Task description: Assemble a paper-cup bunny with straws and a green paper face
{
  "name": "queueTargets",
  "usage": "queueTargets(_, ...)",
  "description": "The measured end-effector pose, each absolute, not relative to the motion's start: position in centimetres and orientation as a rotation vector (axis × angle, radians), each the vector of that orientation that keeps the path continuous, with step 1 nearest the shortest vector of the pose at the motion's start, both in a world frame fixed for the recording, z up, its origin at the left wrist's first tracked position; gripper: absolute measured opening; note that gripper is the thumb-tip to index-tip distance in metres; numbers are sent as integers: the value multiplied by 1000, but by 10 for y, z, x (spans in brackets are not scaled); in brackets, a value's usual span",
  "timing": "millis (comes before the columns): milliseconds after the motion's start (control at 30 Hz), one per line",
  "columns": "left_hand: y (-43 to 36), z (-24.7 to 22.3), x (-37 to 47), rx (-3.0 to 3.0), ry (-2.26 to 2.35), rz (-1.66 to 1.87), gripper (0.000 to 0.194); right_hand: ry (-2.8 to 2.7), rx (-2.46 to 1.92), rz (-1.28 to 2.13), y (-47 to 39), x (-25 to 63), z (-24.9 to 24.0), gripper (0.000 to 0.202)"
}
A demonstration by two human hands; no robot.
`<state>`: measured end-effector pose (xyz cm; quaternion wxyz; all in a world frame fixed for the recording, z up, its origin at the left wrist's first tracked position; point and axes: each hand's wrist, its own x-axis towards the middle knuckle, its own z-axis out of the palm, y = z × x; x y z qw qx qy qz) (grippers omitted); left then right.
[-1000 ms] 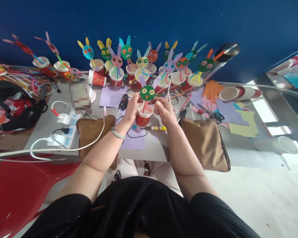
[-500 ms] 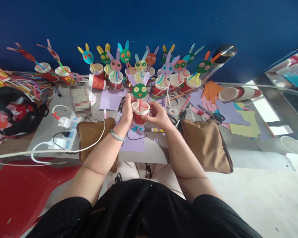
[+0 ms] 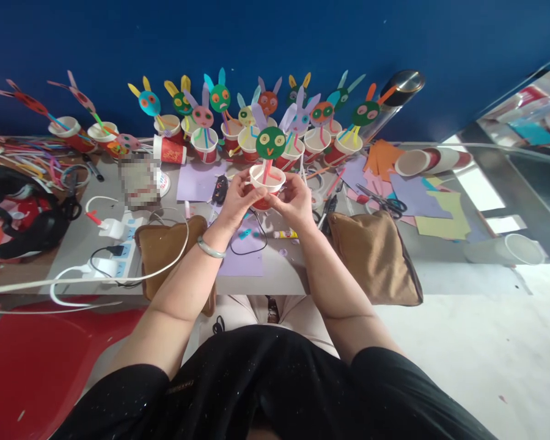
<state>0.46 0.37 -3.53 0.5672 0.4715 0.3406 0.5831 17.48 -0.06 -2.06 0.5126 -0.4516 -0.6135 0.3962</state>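
Observation:
Between both hands I hold a red and white paper cup [image 3: 267,177] upright above the table. A green paper rabbit face [image 3: 271,143] with purple ears and yellow eyes rises from it on bent pink-red stems. My left hand [image 3: 239,200] is closed around the cup's left side, its thumb on the front wall. My right hand [image 3: 295,200] grips the right side, its thumb close to the other one. Just behind stand similar cups with rabbit faces, among them a lavender rabbit face [image 3: 299,118] and a pink rabbit face [image 3: 203,116]. Purple paper [image 3: 242,261] lies below my hands.
Brown cushions, one at left [image 3: 169,244] and one at right [image 3: 373,260], flank my forearms. A white power strip [image 3: 127,253] with cables sits left. Scissors [image 3: 387,203], coloured paper [image 3: 419,194], and stacked cups [image 3: 433,160] lie right. A glue stick [image 3: 285,234] lies near my right wrist.
The cup with the green rabbit has moved forward and slightly right, towards the row of cups. My left hand's thumb has come round to the front of the cup. The view has shifted a little.

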Motion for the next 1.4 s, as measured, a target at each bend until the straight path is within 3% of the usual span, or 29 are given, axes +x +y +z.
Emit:
queueTargets(300, 4, -34, 3, 1121, 809, 1303, 85, -1575, -1098, 970, 4, 175, -22, 78)
queueTargets(500, 4, -36, 4, 1146, 795, 1388, 76, -1858, -1207, 810, -7, 201, 8, 93)
queueTargets(733, 9, -45, 7, 1167, 804, 1404, 75, -2214, -1649, 510, -68, 243, 28, 31)
queueTargets(1000, 10, -44, 9, 1228, 852, 1429, 81, -2426, -1627, 335, -100, 243, -18, 39)
queueTargets(1267, 9, -48, 18, 1292, 856, 1367, 94, -2547, -1643, 227, -83, 238, -25, 30)
queueTargets(1400, 7, -51, 23, 1330, 847, 1354, 89, -2519, -1688, 280, -79, 238, -26, 27)
